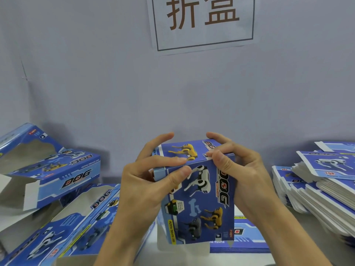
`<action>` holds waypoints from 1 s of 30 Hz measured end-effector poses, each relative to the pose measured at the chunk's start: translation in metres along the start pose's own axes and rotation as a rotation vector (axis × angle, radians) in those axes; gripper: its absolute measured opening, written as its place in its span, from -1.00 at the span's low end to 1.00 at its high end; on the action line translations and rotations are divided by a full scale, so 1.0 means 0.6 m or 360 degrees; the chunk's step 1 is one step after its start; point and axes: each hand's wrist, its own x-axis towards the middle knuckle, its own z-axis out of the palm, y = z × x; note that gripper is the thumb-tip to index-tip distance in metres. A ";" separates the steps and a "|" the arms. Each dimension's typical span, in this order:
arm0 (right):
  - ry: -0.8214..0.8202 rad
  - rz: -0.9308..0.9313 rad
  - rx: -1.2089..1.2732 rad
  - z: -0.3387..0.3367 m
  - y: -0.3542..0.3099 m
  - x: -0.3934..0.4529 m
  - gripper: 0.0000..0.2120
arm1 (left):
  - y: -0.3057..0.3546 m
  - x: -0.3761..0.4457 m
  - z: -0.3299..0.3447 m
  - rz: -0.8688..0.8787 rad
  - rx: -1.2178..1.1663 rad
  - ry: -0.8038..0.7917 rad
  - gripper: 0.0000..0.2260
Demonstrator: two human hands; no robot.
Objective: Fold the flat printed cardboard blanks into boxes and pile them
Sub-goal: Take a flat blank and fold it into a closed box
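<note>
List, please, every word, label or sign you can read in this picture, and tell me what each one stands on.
"折盒": white paper sign on the wall.
"DOG": held box, gripped by left hand and right hand.
"FUNNY MOVING DOG": yellow strip on the held box.
"DOG", "FUNNY MOVING DOG": folded boxes at left.
"TOP": flat blanks at right.
Smaller print on every box is too blurred to read.

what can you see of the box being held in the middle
The box is blue printed cardboard, folded up and standing on end. Its near face shows white, yellow and grey robot dogs and a DOG logo. The left hand and right hand grip its top end, thumbs pressing the top edge. It stands before the flat blank.
</note>
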 end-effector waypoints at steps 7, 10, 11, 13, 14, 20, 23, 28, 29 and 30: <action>0.0504 -0.0476 -0.0421 0.016 -0.014 0.007 -0.82 | 0.001 0.013 -0.001 0.0168 0.0201 0.0540 -0.67; 0.0702 -0.0665 -0.0551 0.016 -0.024 0.010 -0.82 | -0.008 0.020 -0.014 0.0201 0.0252 0.1027 -0.61; 0.0649 -0.0653 -0.0531 0.018 -0.030 0.009 -0.76 | -0.010 0.021 -0.019 0.0219 0.0168 0.1169 -0.61; 0.0295 -0.0461 -0.0445 0.027 -0.045 0.005 -0.70 | -0.015 0.022 -0.029 0.0212 -0.0013 0.1398 -0.65; 0.0049 -0.0247 -0.0451 0.032 -0.051 0.002 -0.68 | -0.017 0.023 -0.032 0.0174 -0.0046 0.1477 -0.69; -0.0506 0.0906 -0.1550 0.042 -0.034 -0.014 -0.31 | -0.027 0.027 -0.021 -0.0278 -0.0407 0.1565 -0.60; -0.0068 0.0940 -0.0867 0.045 -0.036 -0.007 -0.21 | -0.033 0.024 0.005 -0.0496 -0.0475 0.1273 -0.59; 0.0586 0.0487 -0.0075 0.020 -0.029 0.010 0.04 | -0.045 0.009 0.035 -0.0905 -0.0360 0.0567 -0.51; 0.0666 0.0369 0.0009 0.011 -0.027 0.012 0.00 | -0.043 0.006 0.036 -0.0989 -0.0325 0.0422 -0.47; 0.0719 0.0284 0.0058 0.001 -0.024 0.012 -0.04 | -0.044 0.004 0.036 -0.1059 -0.0266 0.0320 -0.42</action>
